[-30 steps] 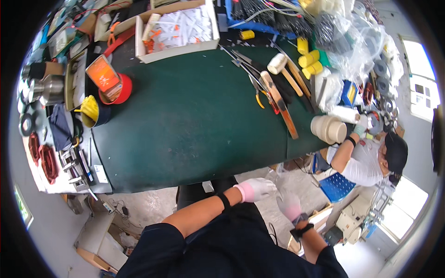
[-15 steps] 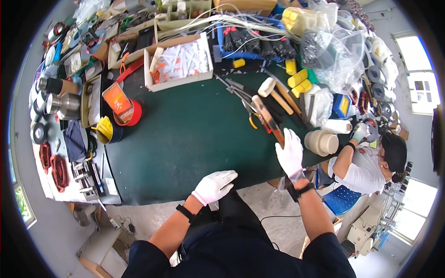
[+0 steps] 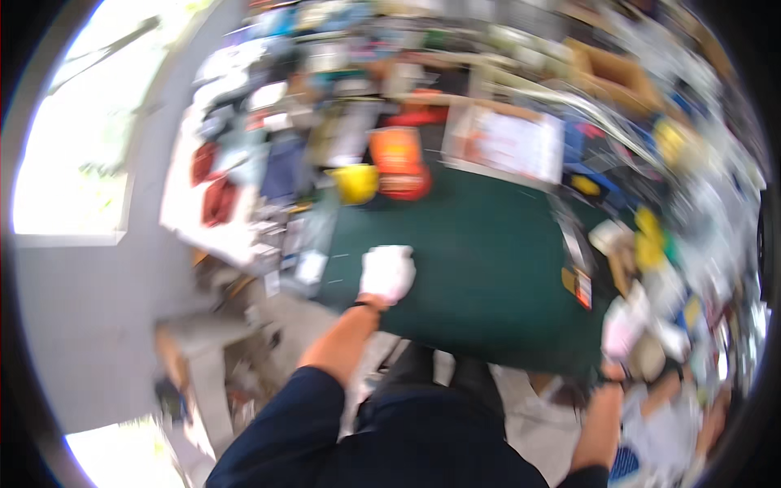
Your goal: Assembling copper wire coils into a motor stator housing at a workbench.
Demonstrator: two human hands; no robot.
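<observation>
Motion smears the whole picture. My left hand [image 3: 388, 273], in a white glove, is over the left part of the dark green work surface [image 3: 480, 244]; nothing shows in it, and its fingers are blurred. On the right, my right hand [image 3: 623, 327], also white-gloved, is beside a beige roll [image 3: 647, 358]. A mallet with a pale head [image 3: 612, 237] lies just beyond that hand. Pliers with orange-and-dark handles [image 3: 578, 286] are to its left. Whether the right hand touches or holds anything is too blurred to see.
Along the far edge stands a white box of pale strips [image 3: 508, 142]. A red container with an orange packet [image 3: 397, 159] and a cup of yellow pieces [image 3: 355, 184] stand at the left. Clear plastic bags [image 3: 712, 191] crowd the right. A person in a white shirt [image 3: 669, 427] is at lower right.
The view has swung to the left, so the bench appears shifted right. My left hand has moved from the near edge forward and left over the green surface. My right hand remains by the roll.
</observation>
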